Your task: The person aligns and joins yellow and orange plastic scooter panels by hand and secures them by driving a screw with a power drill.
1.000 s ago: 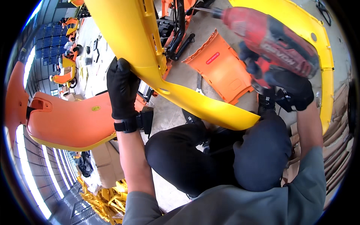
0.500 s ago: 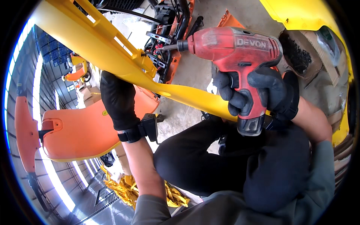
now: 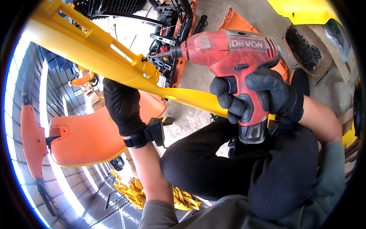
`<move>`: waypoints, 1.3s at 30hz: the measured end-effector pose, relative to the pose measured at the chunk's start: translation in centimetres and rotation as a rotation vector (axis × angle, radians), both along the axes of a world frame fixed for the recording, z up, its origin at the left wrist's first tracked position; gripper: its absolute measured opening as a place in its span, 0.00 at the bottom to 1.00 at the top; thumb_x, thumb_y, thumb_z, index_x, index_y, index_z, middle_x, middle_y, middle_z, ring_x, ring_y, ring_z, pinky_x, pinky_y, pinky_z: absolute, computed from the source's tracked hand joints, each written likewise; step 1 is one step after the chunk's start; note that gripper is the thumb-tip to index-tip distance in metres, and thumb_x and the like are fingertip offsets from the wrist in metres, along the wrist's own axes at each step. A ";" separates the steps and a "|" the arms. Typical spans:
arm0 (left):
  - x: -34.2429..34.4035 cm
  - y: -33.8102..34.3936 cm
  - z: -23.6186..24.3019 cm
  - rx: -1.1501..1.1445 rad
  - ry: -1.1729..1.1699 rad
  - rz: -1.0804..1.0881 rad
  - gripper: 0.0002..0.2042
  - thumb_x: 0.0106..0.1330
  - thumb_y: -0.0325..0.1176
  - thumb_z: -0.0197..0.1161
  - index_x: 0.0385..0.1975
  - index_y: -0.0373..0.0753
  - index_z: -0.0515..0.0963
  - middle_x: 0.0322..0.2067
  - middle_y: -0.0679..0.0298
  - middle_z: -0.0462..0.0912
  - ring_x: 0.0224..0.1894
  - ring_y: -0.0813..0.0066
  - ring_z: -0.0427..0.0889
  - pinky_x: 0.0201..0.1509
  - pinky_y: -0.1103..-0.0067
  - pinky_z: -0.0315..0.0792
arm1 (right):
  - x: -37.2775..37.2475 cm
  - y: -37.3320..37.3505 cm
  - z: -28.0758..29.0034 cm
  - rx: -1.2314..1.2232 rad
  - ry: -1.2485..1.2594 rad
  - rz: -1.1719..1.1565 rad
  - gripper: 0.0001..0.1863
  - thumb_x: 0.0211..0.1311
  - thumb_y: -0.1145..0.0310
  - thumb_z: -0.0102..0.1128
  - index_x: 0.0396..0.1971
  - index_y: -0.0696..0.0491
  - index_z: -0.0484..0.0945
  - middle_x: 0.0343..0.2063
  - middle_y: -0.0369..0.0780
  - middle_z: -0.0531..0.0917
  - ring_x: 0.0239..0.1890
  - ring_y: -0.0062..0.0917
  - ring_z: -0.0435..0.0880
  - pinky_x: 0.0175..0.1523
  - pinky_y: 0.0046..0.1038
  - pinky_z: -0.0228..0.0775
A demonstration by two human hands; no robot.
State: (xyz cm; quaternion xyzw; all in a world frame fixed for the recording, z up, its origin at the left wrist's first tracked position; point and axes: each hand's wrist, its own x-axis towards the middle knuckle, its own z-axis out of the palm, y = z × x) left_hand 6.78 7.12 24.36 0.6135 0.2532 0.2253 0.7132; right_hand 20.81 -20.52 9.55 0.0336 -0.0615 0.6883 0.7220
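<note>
My right hand (image 3: 271, 87), in a dark glove, is wrapped round the handle of a scuffed red cordless screwdriver (image 3: 207, 49). Its bit (image 3: 162, 55) points left, with the tip right by a small dark screw (image 3: 144, 59) at the edge of a long yellow plastic panel (image 3: 101, 63). Whether the tip sits in the screw head, I cannot tell. My gloved left hand (image 3: 122, 103) grips the panel's lower edge; its fingertips are hidden behind the plastic. The panel slants from the upper left down towards my lap and passes behind the screwdriver's handle.
An orange scooter body (image 3: 85, 133) with a handlebar piece (image 3: 32, 141) stands at left. Beyond the panel is an exposed frame with wires (image 3: 167, 38). A cardboard tray of dark small parts (image 3: 305, 51) lies at right, near an orange panel (image 3: 238, 21). Yellow pieces (image 3: 131, 192) are heaped lower left.
The screwdriver has moved left, bringing its bit tip to the screw at the panel's edge. My left hand keeps its grip, and the view has shifted slightly.
</note>
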 end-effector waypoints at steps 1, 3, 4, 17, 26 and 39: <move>-0.1 0.3 -0.1 -0.001 0.009 -0.004 0.16 0.76 0.35 0.48 0.56 0.34 0.69 0.52 0.60 0.76 0.56 0.70 0.74 0.64 0.74 0.67 | -0.1 0.1 -0.2 0.058 0.042 -0.028 0.28 0.64 0.60 0.58 0.60 0.59 0.67 0.45 0.45 0.81 0.38 0.28 0.84 0.46 0.35 0.80; -0.4 0.9 -0.3 0.122 0.068 0.024 0.16 0.76 0.35 0.48 0.57 0.34 0.68 0.53 0.60 0.75 0.56 0.70 0.74 0.63 0.73 0.67 | -0.2 0.2 -0.5 0.072 0.080 -0.001 0.28 0.65 0.60 0.58 0.60 0.60 0.66 0.45 0.45 0.81 0.38 0.27 0.84 0.47 0.35 0.80; -0.3 0.8 -0.3 0.120 0.074 0.022 0.16 0.76 0.35 0.48 0.57 0.34 0.68 0.53 0.60 0.75 0.56 0.70 0.74 0.63 0.73 0.67 | -0.3 0.2 -0.6 0.087 0.106 0.032 0.28 0.65 0.61 0.57 0.61 0.60 0.66 0.46 0.45 0.81 0.38 0.27 0.84 0.47 0.35 0.80; -0.1 0.7 0.1 -0.047 0.023 0.049 0.16 0.75 0.35 0.50 0.58 0.38 0.69 0.54 0.62 0.75 0.56 0.69 0.73 0.64 0.71 0.66 | -0.6 0.7 -0.8 0.129 0.126 0.040 0.29 0.64 0.59 0.59 0.60 0.60 0.67 0.43 0.46 0.81 0.38 0.28 0.85 0.49 0.34 0.79; -0.4 0.8 0.0 0.024 0.043 0.087 0.20 0.72 0.39 0.55 0.59 0.37 0.68 0.56 0.59 0.73 0.58 0.65 0.72 0.66 0.67 0.64 | -0.4 0.3 -0.5 0.072 0.109 0.006 0.28 0.65 0.62 0.57 0.62 0.59 0.65 0.46 0.45 0.81 0.39 0.28 0.85 0.49 0.35 0.79; 0.2 0.1 0.2 -0.061 0.012 0.043 0.16 0.74 0.36 0.51 0.57 0.37 0.70 0.52 0.63 0.76 0.55 0.70 0.74 0.64 0.72 0.66 | -0.4 0.1 -0.3 0.110 0.077 0.011 0.28 0.66 0.60 0.56 0.62 0.60 0.66 0.45 0.45 0.81 0.39 0.27 0.84 0.50 0.34 0.78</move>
